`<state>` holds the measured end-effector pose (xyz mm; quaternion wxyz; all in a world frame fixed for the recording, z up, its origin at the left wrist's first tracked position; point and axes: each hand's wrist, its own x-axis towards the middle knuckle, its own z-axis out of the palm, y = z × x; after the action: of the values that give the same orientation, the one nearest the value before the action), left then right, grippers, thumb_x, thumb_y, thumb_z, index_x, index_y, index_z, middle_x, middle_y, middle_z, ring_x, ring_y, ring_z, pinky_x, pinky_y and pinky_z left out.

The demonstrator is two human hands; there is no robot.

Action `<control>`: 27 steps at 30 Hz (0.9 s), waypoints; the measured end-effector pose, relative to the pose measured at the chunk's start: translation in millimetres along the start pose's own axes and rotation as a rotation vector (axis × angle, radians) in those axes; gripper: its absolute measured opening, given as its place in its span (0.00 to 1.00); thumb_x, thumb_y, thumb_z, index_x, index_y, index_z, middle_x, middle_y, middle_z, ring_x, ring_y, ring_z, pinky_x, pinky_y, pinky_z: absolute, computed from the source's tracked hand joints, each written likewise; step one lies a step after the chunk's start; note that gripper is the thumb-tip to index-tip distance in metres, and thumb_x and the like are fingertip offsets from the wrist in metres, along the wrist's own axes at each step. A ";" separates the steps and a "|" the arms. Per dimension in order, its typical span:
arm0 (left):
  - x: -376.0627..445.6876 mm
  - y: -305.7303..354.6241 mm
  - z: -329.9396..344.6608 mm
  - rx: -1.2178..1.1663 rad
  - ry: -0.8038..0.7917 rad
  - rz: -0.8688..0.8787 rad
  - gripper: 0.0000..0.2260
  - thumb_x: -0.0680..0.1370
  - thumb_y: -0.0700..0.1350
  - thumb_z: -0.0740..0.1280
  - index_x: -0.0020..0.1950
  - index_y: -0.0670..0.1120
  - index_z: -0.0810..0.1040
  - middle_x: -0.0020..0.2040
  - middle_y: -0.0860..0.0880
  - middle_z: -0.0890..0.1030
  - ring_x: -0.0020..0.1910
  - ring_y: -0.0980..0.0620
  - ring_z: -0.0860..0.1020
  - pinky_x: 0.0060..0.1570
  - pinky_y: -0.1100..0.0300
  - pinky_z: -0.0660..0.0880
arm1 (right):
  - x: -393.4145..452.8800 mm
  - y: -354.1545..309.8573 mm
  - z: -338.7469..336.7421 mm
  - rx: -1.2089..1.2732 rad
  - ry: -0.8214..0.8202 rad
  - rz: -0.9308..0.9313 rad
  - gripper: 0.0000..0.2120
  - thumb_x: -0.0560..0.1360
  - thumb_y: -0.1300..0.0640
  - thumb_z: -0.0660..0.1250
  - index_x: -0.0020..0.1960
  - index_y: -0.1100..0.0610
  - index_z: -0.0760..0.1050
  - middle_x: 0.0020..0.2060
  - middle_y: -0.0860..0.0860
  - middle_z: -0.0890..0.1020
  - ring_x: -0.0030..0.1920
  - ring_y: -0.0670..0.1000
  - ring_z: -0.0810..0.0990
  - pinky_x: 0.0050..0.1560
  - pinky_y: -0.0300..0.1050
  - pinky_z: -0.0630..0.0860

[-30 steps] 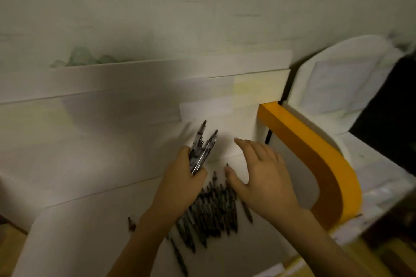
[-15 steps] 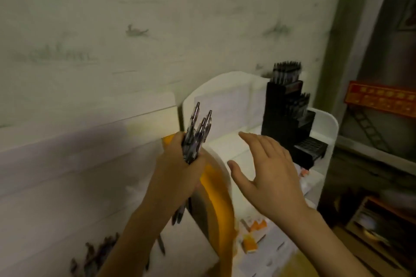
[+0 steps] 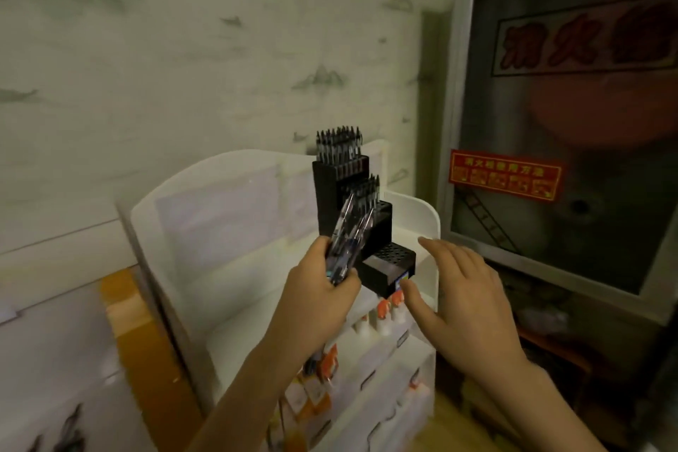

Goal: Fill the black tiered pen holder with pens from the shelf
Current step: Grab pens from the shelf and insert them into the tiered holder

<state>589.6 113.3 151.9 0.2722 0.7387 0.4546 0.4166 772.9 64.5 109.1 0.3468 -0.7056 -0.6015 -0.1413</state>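
The black tiered pen holder [image 3: 381,231] stands on top of a white display stand [image 3: 234,216]. Its top tier and second tier hold several pens; the lowest tier [image 3: 392,257] shows empty holes. My left hand [image 3: 315,290] grips a bundle of pens [image 3: 346,238], tips up, just left of and in front of the holder. My right hand [image 3: 455,290] hovers open, fingers spread, to the right of the holder's lowest tier and holds nothing. A few loose pens [image 3: 69,429] lie on the shelf at the bottom left.
Small white bottles with orange caps [image 3: 385,312] sit in rows on the stand below the holder. An orange divider [image 3: 146,352] stands left of the stand. A framed cabinet with a red sign [image 3: 506,176] fills the right side.
The view has swung right from the shelf's pen pile to the stand with the holder. My left hand has carried the pen bundle over to the holder; my right hand has followed, still open.
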 end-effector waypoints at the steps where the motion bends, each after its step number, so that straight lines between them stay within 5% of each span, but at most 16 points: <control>1: 5.4 2.2 8.8 -0.004 -0.007 0.000 0.06 0.77 0.42 0.65 0.46 0.53 0.71 0.32 0.52 0.75 0.25 0.57 0.72 0.30 0.59 0.74 | 3.3 10.8 0.9 -0.006 -0.001 0.007 0.28 0.75 0.36 0.62 0.71 0.46 0.65 0.66 0.45 0.74 0.67 0.48 0.70 0.67 0.48 0.67; 19: 184.7 -43.3 122.0 -0.075 0.021 -0.063 0.05 0.78 0.42 0.65 0.47 0.50 0.70 0.33 0.50 0.74 0.22 0.59 0.71 0.26 0.68 0.69 | 174.4 108.8 108.5 0.075 -0.057 -0.170 0.26 0.76 0.37 0.59 0.71 0.46 0.66 0.66 0.45 0.73 0.68 0.47 0.68 0.67 0.46 0.65; 24: 228.0 -62.3 136.9 -0.044 0.047 -0.163 0.07 0.78 0.46 0.66 0.54 0.52 0.71 0.39 0.53 0.76 0.28 0.57 0.75 0.29 0.68 0.71 | 228.3 106.9 141.8 0.532 -0.110 -0.179 0.20 0.75 0.46 0.68 0.66 0.45 0.71 0.58 0.35 0.75 0.61 0.35 0.70 0.60 0.28 0.66; 27: 241.3 -72.7 146.2 -0.055 0.040 -0.200 0.07 0.78 0.46 0.67 0.52 0.54 0.71 0.40 0.53 0.77 0.31 0.60 0.77 0.31 0.69 0.73 | 244.1 106.6 152.5 0.897 -0.127 -0.088 0.10 0.76 0.54 0.69 0.57 0.49 0.78 0.47 0.41 0.82 0.52 0.43 0.80 0.54 0.41 0.78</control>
<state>741.2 358.6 110.1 0.3235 0.6733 0.5199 0.4143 898.3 344.5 115.8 0.5742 -0.4667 -0.6529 0.1620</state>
